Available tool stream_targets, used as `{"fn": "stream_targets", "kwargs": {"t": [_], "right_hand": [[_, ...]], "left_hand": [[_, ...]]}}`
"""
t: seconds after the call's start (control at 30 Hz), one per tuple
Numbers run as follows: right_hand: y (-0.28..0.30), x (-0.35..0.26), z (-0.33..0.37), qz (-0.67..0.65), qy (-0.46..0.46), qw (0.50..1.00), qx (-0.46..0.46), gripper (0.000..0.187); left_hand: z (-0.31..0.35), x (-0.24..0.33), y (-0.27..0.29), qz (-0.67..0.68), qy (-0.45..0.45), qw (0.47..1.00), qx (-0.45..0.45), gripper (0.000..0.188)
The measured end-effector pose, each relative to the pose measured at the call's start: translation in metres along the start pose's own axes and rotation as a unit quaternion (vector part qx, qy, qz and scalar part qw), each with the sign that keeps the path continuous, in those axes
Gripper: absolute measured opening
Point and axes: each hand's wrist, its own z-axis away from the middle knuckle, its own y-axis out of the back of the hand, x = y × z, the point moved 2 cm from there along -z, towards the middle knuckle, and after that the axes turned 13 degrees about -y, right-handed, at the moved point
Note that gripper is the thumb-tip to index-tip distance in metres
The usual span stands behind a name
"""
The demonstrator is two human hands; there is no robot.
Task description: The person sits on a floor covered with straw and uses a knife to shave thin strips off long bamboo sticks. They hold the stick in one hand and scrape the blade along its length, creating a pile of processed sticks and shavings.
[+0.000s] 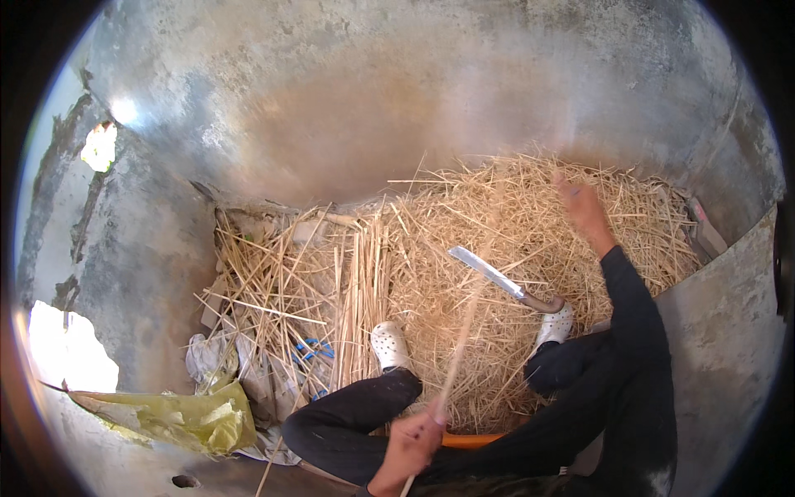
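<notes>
My left hand [414, 443] is closed round a long pale stalk [458, 356], low in the picture and between my legs. The stalk tilts up and away, its far part blurred by motion. Over the straw heap [489, 199] at the far right, my right hand [586, 214] is stretched out, apart from the stalk. Motion smears its fingers, so whether they hold anything cannot be made out. A broad-bladed knife [489, 269] with a curved wooden handle [544, 303] lies on the straw. Its handle end is beside my right shoe.
Left of the heap stands a row of straight stalks [362, 290], with loose crossed stalks [265, 282] beyond it. A yellow plastic sheet [190, 418] and a pale crumpled sack [211, 358] lie at left. My white shoes [389, 344] flank the straw; a grey wall [373, 99] rises behind.
</notes>
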Motion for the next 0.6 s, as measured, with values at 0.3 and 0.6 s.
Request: {"fn": "stream_targets", "kwargs": {"t": [0.3,0.6], "right_hand": [[-0.054,-0.075,0.156,0.163,0.343,0.922,-0.078,0.081],[-0.058,-0.077,0.154,0.158,0.362,0.916,-0.062,0.074]], "left_hand": [[-0.024,0.007,-0.01,0.013,-0.111,0.994,-0.003,0.039],[-0.018,0.019,-0.005,-0.337,-0.274,0.9,-0.004,0.039]]}}
